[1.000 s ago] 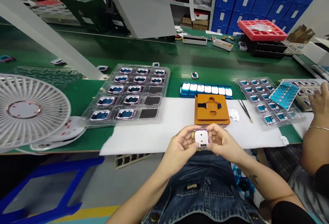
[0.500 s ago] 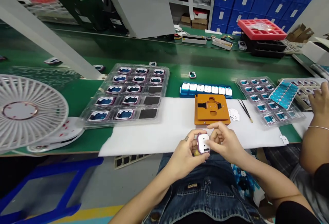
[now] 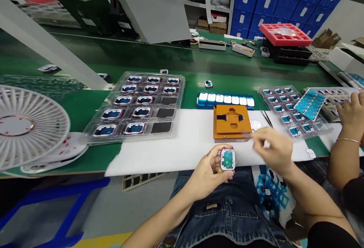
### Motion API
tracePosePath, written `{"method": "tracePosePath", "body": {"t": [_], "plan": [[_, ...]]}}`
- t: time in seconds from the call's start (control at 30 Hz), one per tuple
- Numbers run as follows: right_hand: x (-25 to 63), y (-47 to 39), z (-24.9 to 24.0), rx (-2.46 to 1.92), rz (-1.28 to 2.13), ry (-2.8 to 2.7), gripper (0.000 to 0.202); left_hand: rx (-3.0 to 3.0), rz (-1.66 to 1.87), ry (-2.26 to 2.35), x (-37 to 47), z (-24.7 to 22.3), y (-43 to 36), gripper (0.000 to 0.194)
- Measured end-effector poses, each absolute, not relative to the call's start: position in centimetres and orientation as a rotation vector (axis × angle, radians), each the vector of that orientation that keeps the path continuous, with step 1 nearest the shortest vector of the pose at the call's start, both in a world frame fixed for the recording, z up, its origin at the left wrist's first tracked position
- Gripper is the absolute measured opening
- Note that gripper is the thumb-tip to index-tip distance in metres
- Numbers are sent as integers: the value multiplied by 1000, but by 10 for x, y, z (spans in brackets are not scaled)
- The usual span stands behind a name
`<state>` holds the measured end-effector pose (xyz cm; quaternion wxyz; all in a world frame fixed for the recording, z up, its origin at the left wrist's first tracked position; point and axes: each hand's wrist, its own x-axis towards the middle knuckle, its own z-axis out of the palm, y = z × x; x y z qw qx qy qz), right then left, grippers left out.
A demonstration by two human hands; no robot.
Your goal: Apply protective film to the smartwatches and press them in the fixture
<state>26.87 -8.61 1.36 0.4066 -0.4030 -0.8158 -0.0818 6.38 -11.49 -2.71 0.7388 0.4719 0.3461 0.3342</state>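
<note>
My left hand (image 3: pixel 209 172) holds a small purple-rimmed device housing (image 3: pixel 228 159) with rounded corners. Its open side faces up and shows a teal inside within a white frame. Off to the right, my right hand (image 3: pixel 273 147) is raised over the white mat, blurred by motion. Its fingers are curled in to the thumb like a pinch; what they hold, if anything, is too smeared to make out. Just beyond both hands lies an orange fixture block (image 3: pixel 231 122) with a black strip across it. White cut-out pieces (image 3: pixel 256 125) lie beside it, partly behind my right hand.
A clear tray of housings (image 3: pixel 133 105) stands left, near a white fan (image 3: pixel 31 126). Behind the fixture is a blue strip of white covers (image 3: pixel 226 100). Tweezers (image 3: pixel 266 118) and another tray (image 3: pixel 292 107) lie right, near a co-worker's hand (image 3: pixel 352 113).
The white cover with dark holes on the housing is gone from it, baring the teal inside. My right hand has moved away to the right. My left hand keeps its hold.
</note>
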Motion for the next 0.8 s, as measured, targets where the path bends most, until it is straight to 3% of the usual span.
{"method": "tracePosePath", "body": {"t": [0.1,0.2,0.4,0.53,0.63,0.73,0.8], "plan": [[312,-54,-7,-1288,-482,-2013,21,995,747,748,60,-29,-114,60],[336,-41,-28,-1431,-422,-2282,23,966,778,719,56,-30,-111,62],[288,-83,8,-734,70,-2433,19,973,709,579,57,-28,-107,64],[257,-68,32,-455,126,-2483,17,950,759,517,56,-26,-100,82],[263,-1,30,-739,6,-2397,16,977,950,672,49,-28,-94,91],[277,82,25,-1434,-138,-2401,13,1021,1066,872,43,-35,-90,83],[284,124,21,-1577,-171,-2363,15,1024,1090,955,41,-43,-88,79]]}}
